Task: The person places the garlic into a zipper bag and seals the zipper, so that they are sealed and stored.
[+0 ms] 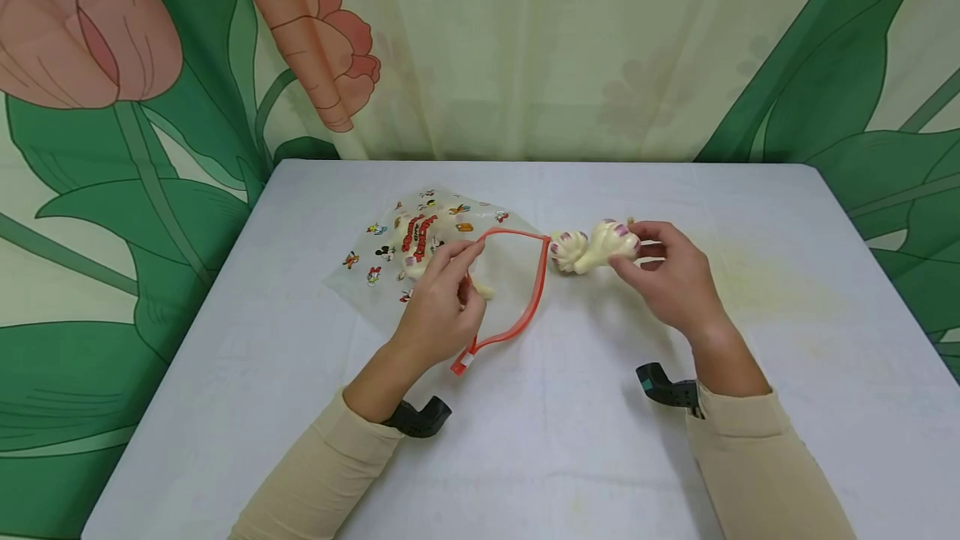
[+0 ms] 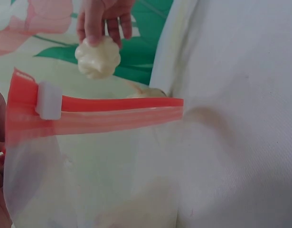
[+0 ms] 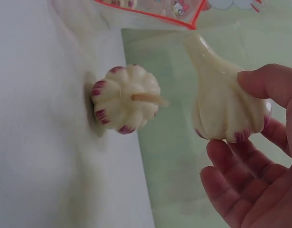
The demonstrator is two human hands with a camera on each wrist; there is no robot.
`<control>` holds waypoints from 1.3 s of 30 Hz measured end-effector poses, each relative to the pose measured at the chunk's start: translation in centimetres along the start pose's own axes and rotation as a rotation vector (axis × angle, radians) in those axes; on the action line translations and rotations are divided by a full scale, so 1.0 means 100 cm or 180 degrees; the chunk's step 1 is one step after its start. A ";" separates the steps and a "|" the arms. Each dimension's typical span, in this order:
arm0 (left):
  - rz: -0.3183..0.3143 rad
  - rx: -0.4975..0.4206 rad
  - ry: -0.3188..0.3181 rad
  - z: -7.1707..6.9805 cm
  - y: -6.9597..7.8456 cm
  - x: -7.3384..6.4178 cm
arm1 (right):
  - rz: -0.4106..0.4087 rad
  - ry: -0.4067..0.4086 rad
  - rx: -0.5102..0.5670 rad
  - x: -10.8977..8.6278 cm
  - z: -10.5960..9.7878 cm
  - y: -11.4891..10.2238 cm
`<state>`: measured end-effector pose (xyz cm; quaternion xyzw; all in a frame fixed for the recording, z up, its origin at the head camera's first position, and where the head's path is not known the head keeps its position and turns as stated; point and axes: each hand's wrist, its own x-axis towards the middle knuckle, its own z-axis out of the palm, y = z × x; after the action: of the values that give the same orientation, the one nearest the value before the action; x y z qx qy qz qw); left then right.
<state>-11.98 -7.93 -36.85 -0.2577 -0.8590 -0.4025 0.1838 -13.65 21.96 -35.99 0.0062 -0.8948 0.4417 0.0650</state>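
Observation:
My right hand (image 1: 675, 277) grips a garlic bulb (image 1: 611, 242), cream with purple tips, above the table. The right wrist view shows this bulb (image 3: 226, 99) between thumb and fingers, its stem end toward the bag. A second garlic bulb (image 3: 127, 97) lies on the table beside it. By its rim, my left hand (image 1: 442, 307) pinches a clear printed zip bag (image 1: 360, 261). Its red zip strip (image 1: 536, 290) bows apart, so the mouth stands open toward the bulbs. Pale, purple-marked shapes show inside the bag, partly hidden by the print and hand.
A white cloth covers the table (image 1: 570, 440). Behind its far edge hangs a curtain (image 1: 525, 48) printed with flowers and leaves. A white slider (image 2: 50, 100) sits at one end of the bag's red strip. Black bands (image 1: 420, 419) circle both wrists.

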 end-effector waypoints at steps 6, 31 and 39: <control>-0.0006 -0.0014 0.0016 0.000 0.000 0.000 | -0.0257 0.0025 0.0039 -0.005 0.005 -0.008; 0.0132 0.0019 0.0080 0.001 0.000 0.002 | -0.0673 -0.0536 0.0352 -0.017 0.049 -0.026; 0.0168 0.0011 0.0115 0.001 -0.001 0.001 | -0.0688 -0.0716 0.0434 -0.014 0.068 -0.029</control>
<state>-12.17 -7.90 -36.88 -0.2727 -0.8491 -0.4007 0.2103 -12.82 14.72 -37.92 0.1562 -0.8585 0.4882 0.0111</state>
